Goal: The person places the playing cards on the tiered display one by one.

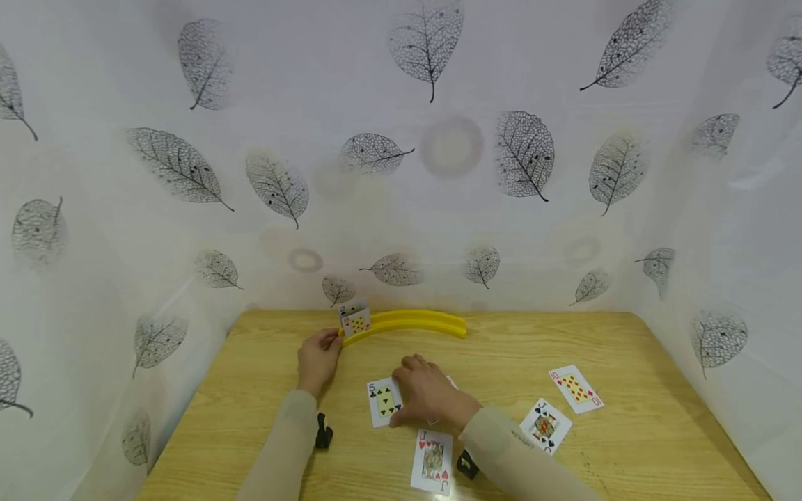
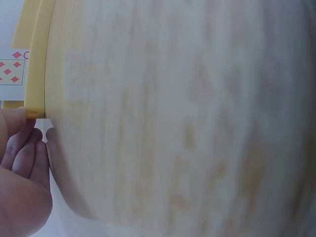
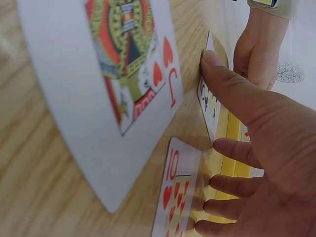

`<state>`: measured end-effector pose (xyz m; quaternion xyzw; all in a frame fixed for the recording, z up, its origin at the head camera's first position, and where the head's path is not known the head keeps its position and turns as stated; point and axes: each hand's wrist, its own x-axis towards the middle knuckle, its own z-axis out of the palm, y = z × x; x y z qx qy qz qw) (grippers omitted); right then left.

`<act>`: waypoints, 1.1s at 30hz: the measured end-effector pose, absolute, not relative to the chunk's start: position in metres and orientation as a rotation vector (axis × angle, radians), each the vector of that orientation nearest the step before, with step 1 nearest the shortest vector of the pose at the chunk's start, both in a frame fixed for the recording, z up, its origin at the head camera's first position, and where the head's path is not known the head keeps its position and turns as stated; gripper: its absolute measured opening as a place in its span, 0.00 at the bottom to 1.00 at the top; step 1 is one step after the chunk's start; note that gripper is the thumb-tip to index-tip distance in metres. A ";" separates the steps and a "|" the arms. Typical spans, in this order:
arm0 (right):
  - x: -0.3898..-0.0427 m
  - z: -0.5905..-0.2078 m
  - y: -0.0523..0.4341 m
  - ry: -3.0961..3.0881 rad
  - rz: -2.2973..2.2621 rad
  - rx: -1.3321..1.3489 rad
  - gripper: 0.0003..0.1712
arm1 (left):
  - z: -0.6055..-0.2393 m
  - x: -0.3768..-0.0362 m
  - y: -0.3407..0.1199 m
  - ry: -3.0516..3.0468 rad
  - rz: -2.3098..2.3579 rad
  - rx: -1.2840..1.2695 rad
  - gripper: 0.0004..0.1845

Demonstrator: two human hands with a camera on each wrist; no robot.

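On the wooden counter (image 1: 263, 390), near its far edge, lies a curved yellow card rack (image 1: 413, 322), and at the rack's left end a few cards (image 1: 355, 321) stand upright in its slot, the front one showing red diamonds. Just beside that end rests the left hand (image 1: 318, 358), its fingertips (image 2: 29, 136) touching the tip of the rack; the fingers look loosely bent, and the grip has nothing in it that can be made out. Nearer the person, the right hand (image 1: 429, 395) lies palm down over a card showing red hearts, the ten of hearts (image 3: 177, 197), which sits mostly hidden under it in the head view. The thumb (image 3: 232, 89) of that hand presses on the edge of the five of clubs (image 1: 383, 401), which lies face up just left of the hand, while the other fingers are spread and fairly straight above the ten of hearts, so this grip is open and flat rather than closed round anything. Just in front of that hand lies the jack of hearts (image 1: 432, 462), face up. Further right, well apart from both hands, lie a jack of clubs (image 1: 546, 425) and a ten of diamonds (image 1: 576, 388), both face up.
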<state>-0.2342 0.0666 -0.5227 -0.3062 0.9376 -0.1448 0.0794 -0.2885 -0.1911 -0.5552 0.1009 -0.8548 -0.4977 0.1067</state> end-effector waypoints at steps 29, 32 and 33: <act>-0.239 -0.522 0.059 2.826 -0.390 -0.871 0.56 | -0.557 -0.289 -0.192 -2.497 -1.487 0.295 0.14; -0.239 -0.523 0.058 2.832 -0.380 -0.870 0.56 | -0.556 -0.289 -0.191 -2.500 -1.492 0.300 0.14; -0.240 -0.523 0.058 2.834 -0.377 -0.866 0.57 | -0.556 -0.290 -0.191 -2.501 -1.492 0.302 0.14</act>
